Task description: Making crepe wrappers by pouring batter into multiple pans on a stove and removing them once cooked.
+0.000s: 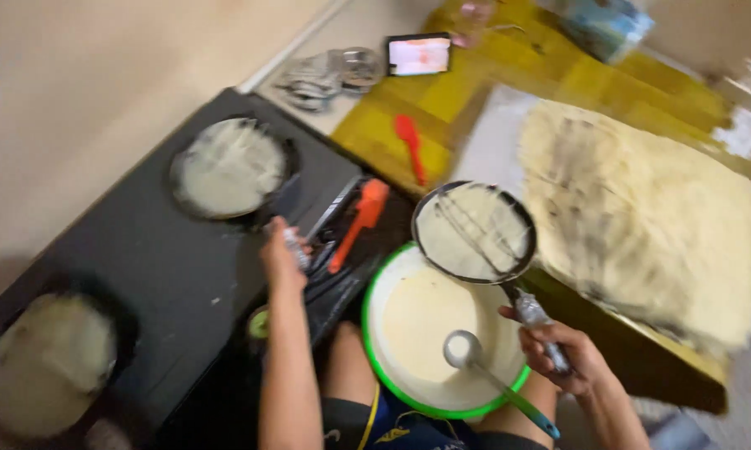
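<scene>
Item: my right hand [569, 354], fingers clamped on a pan [474, 232] handle, pan tilted over the green-rimmed batter bowl [374, 293], centre near. Left hand [282, 254] closed on another pan's [228, 168] handle, far left. Risk, I judge: tilt spills batter.

Batter-coated pan [474, 232], tilted over basin [390, 283]

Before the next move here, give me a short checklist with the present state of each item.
1. Right hand grips the raised pan's handle: ok.
2. Raised pan coated with batter: ok.
3. Left hand closed on the handle of the far pan: ok.
4. Ladle resting in the green-rimmed bowl: ok.
5. Near pan unattended, batter in it: ok.
6. Whether the batter in the pans is set: cannot tell, picture blurred.
</scene>
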